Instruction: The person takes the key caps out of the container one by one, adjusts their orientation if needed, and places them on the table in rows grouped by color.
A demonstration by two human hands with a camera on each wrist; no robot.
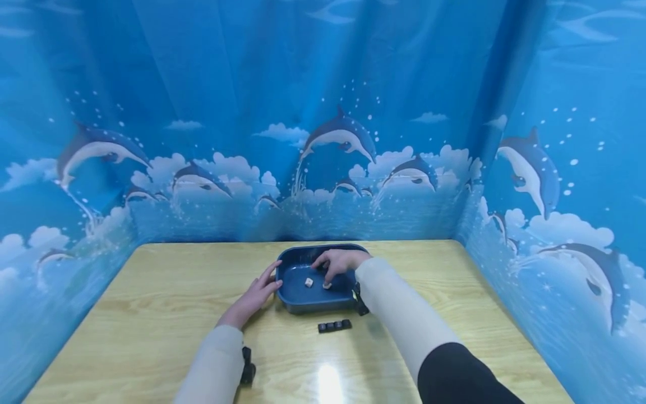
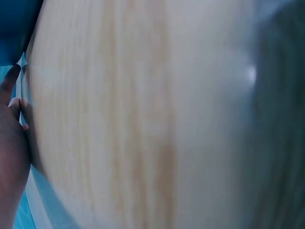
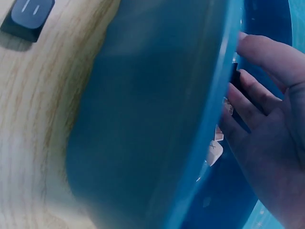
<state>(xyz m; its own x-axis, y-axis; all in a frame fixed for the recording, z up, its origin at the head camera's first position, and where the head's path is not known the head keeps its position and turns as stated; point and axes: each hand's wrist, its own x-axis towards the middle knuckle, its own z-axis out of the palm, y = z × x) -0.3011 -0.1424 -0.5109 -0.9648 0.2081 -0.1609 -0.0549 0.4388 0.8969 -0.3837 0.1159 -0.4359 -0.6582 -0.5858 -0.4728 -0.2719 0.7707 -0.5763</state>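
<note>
In the head view my left hand (image 1: 255,296) touches the left side of a dark blue tray (image 1: 315,307), fingers extended along its rim and wall. My right hand (image 1: 340,262) reaches into the tray from the right, fingers spread and pointing down. Near its fingers lie two small white keycaps, one (image 1: 309,282) in the middle and another (image 1: 327,285) beneath a fingertip. The right wrist view shows a white keycap (image 3: 215,152) with a dark mark and a small black piece (image 3: 235,71) by the fingers, partly hidden by the tray wall.
A short row of black keycaps (image 1: 335,326) lies on the wooden table (image 1: 176,303) in front of the tray. Behind and beside the table hangs a blue curtain (image 1: 242,84) printed with dolphins. Glare shows near the table's front.
</note>
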